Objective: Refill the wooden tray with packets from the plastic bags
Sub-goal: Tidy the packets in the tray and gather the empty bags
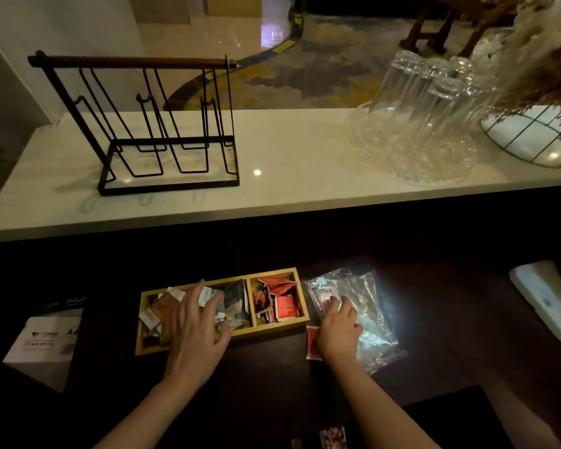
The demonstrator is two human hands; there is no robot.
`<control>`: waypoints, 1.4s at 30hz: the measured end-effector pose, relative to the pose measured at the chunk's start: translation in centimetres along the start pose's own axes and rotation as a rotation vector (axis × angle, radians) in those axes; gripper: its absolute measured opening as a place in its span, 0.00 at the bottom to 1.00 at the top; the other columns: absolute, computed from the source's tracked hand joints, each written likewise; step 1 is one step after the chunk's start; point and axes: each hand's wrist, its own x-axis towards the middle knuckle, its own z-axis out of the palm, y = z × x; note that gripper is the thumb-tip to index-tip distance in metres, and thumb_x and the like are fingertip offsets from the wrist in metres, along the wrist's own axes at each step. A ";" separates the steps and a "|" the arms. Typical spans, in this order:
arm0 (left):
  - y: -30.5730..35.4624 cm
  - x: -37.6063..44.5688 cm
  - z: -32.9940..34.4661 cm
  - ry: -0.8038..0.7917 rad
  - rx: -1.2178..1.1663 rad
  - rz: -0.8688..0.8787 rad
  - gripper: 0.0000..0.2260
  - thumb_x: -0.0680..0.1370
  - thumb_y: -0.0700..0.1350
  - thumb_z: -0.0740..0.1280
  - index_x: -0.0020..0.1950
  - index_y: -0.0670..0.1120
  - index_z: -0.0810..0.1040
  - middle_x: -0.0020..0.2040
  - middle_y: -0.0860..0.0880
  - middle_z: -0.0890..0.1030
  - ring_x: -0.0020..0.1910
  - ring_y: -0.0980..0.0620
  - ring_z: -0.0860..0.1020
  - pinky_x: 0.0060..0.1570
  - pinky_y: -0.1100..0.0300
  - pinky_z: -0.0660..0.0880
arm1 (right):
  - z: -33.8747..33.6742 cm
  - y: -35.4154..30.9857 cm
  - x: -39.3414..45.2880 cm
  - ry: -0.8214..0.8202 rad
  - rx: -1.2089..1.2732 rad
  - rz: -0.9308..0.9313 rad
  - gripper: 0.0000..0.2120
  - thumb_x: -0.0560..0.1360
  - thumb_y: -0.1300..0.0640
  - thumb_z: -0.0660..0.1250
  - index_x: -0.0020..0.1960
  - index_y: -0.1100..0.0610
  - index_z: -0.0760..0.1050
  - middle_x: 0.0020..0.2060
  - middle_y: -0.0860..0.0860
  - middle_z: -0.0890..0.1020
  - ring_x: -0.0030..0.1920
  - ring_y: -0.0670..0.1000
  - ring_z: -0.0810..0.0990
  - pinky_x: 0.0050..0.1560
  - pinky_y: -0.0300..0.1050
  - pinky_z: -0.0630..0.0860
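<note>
Where the dark lower counter [272,377] runs under the pale marble ledge [289,163], I note the wooden tray [300,298] sitting mid-counter, its long front rim parallel to the ledge edge, with bare dark surface in front of it. Left hand [196,335]: fingers spread and only slightly bent, lying flat over the packets [237,299] in the tray's left compartment; I see no pinch. Right hand [337,332]: fingers bent down onto the clear plastic bag [366,306] just right of the tray; I cannot tell whether it grips. A red packet [312,343] lies flat beside that wrist, touching the tray's front corner. Right compartment: red sachets [280,303], jumbled, some on edge. Bag is crinkled, glossy, flattened. On the ledge: black wire rack [162,131] with wooden bar, left; upturned glasses [425,108] on a glass dish, right.
</note>
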 end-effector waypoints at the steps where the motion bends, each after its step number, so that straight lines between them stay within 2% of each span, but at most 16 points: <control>1: 0.3 -0.2 0.2 -0.016 -0.027 0.004 0.20 0.74 0.49 0.63 0.65 0.47 0.71 0.72 0.43 0.62 0.72 0.44 0.60 0.68 0.43 0.64 | -0.1 0.2 0.1 0.010 -0.013 0.011 0.26 0.75 0.61 0.62 0.70 0.60 0.58 0.71 0.61 0.61 0.68 0.61 0.65 0.62 0.59 0.70; 5: 1.2 -0.8 0.5 -0.084 -0.128 0.001 0.20 0.76 0.47 0.64 0.67 0.49 0.69 0.74 0.47 0.59 0.74 0.49 0.56 0.70 0.51 0.58 | -0.1 1.3 1.0 0.061 0.004 0.019 0.27 0.72 0.70 0.60 0.69 0.63 0.60 0.66 0.64 0.67 0.61 0.62 0.69 0.57 0.53 0.74; 10: 2.1 -1.2 0.0 -0.161 -0.236 -0.011 0.17 0.78 0.46 0.61 0.67 0.52 0.68 0.72 0.53 0.59 0.72 0.56 0.56 0.69 0.60 0.57 | -0.9 2.5 2.3 0.078 0.133 0.067 0.18 0.72 0.72 0.59 0.61 0.63 0.70 0.59 0.61 0.73 0.55 0.59 0.74 0.48 0.50 0.75; 14: 2.3 -1.2 -0.2 -0.195 -0.339 -0.029 0.16 0.78 0.45 0.63 0.65 0.52 0.69 0.66 0.57 0.65 0.68 0.58 0.63 0.65 0.64 0.59 | -3.2 2.3 2.9 0.089 0.385 0.246 0.10 0.74 0.68 0.59 0.51 0.65 0.77 0.48 0.62 0.81 0.47 0.61 0.79 0.39 0.45 0.70; 16: 2.5 -1.0 -0.4 -0.246 -0.435 -0.088 0.14 0.77 0.45 0.64 0.62 0.55 0.70 0.61 0.60 0.66 0.65 0.57 0.67 0.59 0.65 0.63 | -4.8 2.0 2.9 0.119 0.542 0.277 0.08 0.75 0.66 0.62 0.51 0.64 0.78 0.44 0.61 0.83 0.45 0.60 0.80 0.36 0.42 0.67; 18: 2.8 -0.7 -0.6 -0.318 -0.558 -0.145 0.12 0.77 0.46 0.65 0.57 0.59 0.70 0.60 0.59 0.69 0.64 0.56 0.69 0.56 0.63 0.65 | -6.3 1.4 2.8 0.099 0.786 0.267 0.09 0.73 0.65 0.66 0.52 0.61 0.79 0.40 0.56 0.82 0.40 0.55 0.80 0.31 0.39 0.70; 21: 3.3 -0.1 -0.8 -0.421 -0.781 -0.248 0.14 0.74 0.53 0.68 0.58 0.59 0.71 0.63 0.56 0.72 0.66 0.54 0.70 0.62 0.58 0.67 | -8.9 0.1 1.9 -0.101 1.253 0.176 0.10 0.72 0.69 0.66 0.48 0.58 0.79 0.41 0.54 0.83 0.39 0.50 0.80 0.35 0.35 0.76; 24: 3.7 0.4 -1.7 -0.543 -1.096 -0.365 0.38 0.60 0.68 0.71 0.66 0.55 0.69 0.66 0.55 0.71 0.65 0.55 0.70 0.67 0.54 0.66 | -10.7 -1.8 0.2 -0.418 1.562 0.114 0.10 0.70 0.71 0.66 0.46 0.59 0.79 0.33 0.52 0.84 0.32 0.48 0.81 0.30 0.36 0.77; 25: 3.6 0.5 -1.9 -0.566 -1.220 -0.401 0.40 0.57 0.69 0.73 0.65 0.56 0.70 0.66 0.54 0.72 0.64 0.55 0.71 0.67 0.54 0.66 | -10.9 -2.6 -0.4 -0.520 1.584 0.095 0.09 0.68 0.70 0.67 0.45 0.60 0.79 0.30 0.51 0.83 0.30 0.48 0.80 0.29 0.36 0.77; 29: 2.7 0.9 -2.8 -0.645 -1.445 -0.484 0.34 0.61 0.65 0.73 0.63 0.52 0.75 0.62 0.49 0.79 0.63 0.49 0.74 0.66 0.48 0.66 | -9.3 -5.4 -2.6 -0.785 1.438 0.050 0.13 0.61 0.64 0.69 0.45 0.63 0.77 0.28 0.49 0.82 0.28 0.45 0.79 0.30 0.34 0.74; 32: 1.3 0.6 -2.7 -0.550 -1.487 -0.595 0.22 0.62 0.52 0.75 0.53 0.46 0.80 0.48 0.46 0.85 0.49 0.47 0.82 0.48 0.51 0.77 | -6.8 -6.5 -4.0 -0.960 1.424 0.081 0.22 0.65 0.68 0.71 0.58 0.63 0.75 0.43 0.55 0.84 0.41 0.52 0.82 0.45 0.44 0.80; 34: 0.0 0.3 -2.8 -0.466 -1.445 -0.654 0.23 0.62 0.44 0.74 0.55 0.41 0.78 0.48 0.42 0.85 0.48 0.45 0.83 0.47 0.51 0.79 | -6.0 -6.9 -4.6 -1.023 1.419 0.103 0.24 0.67 0.68 0.72 0.62 0.64 0.73 0.49 0.58 0.83 0.47 0.56 0.82 0.50 0.48 0.80; 36: -1.7 -0.1 -2.6 -0.392 -1.360 -0.684 0.21 0.63 0.41 0.74 0.53 0.39 0.77 0.49 0.40 0.83 0.51 0.42 0.81 0.51 0.49 0.76 | -5.5 -7.0 -4.5 -1.021 1.438 0.072 0.19 0.71 0.67 0.70 0.61 0.64 0.73 0.49 0.56 0.84 0.49 0.54 0.82 0.49 0.44 0.80; 38: -3.5 -0.5 -3.0 -0.335 -1.314 -0.662 0.16 0.64 0.41 0.72 0.50 0.37 0.77 0.44 0.40 0.83 0.47 0.43 0.81 0.45 0.53 0.76 | -5.3 -6.6 -3.8 -0.932 1.436 0.050 0.14 0.74 0.62 0.68 0.59 0.64 0.75 0.47 0.54 0.84 0.48 0.52 0.82 0.48 0.43 0.81; 40: -5.0 -0.8 -3.3 -0.285 -1.315 -0.645 0.16 0.66 0.41 0.70 0.50 0.34 0.77 0.44 0.37 0.82 0.40 0.44 0.83 0.38 0.56 0.80 | -4.5 -5.2 -2.4 -0.663 1.253 0.070 0.13 0.72 0.55 0.69 0.53 0.60 0.77 0.47 0.53 0.84 0.47 0.53 0.83 0.49 0.47 0.81; 42: -6.6 -1.0 -3.6 -0.217 -1.345 -0.654 0.11 0.68 0.38 0.69 0.47 0.34 0.78 0.40 0.37 0.83 0.35 0.46 0.83 0.34 0.58 0.81 | -3.6 -3.3 -1.0 -0.278 0.889 0.128 0.06 0.73 0.54 0.70 0.46 0.55 0.77 0.44 0.51 0.83 0.47 0.54 0.82 0.49 0.52 0.79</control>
